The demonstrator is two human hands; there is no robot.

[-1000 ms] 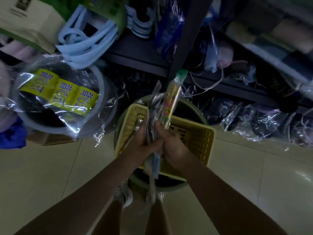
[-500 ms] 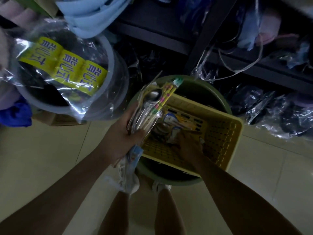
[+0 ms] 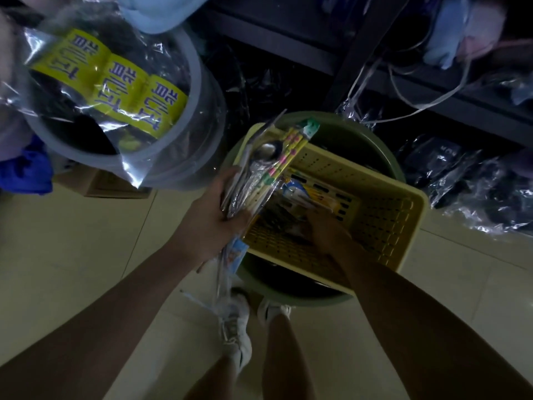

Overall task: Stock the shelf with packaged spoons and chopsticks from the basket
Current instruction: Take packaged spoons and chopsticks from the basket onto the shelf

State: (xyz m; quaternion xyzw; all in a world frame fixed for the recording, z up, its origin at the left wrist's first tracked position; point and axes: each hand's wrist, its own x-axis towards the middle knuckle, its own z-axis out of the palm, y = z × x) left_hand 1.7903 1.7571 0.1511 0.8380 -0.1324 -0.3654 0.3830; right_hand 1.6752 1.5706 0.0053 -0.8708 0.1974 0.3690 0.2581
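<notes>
crinkly clear packets (image 3: pixel 261 180), perforated basket (image 3: pixel 383 215)

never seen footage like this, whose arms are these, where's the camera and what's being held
There is no machine here: a person wears a wide-angle camera on the head, looking down, so the two arms are their own, and their legs and white shoes show below.

The left hand grips a bundle of clear packets; a metal spoon and yellow patterned chopsticks show through the wrapping.

The right hand reaches down into a yellow basket, among more packets lying there. Whether it has hold of one is too dark to tell.

The basket sits on top of a round green tub on the tiled floor. To the left is a plastic-wrapped grey basin with yellow labels; dark shelves run across the top.
</notes>
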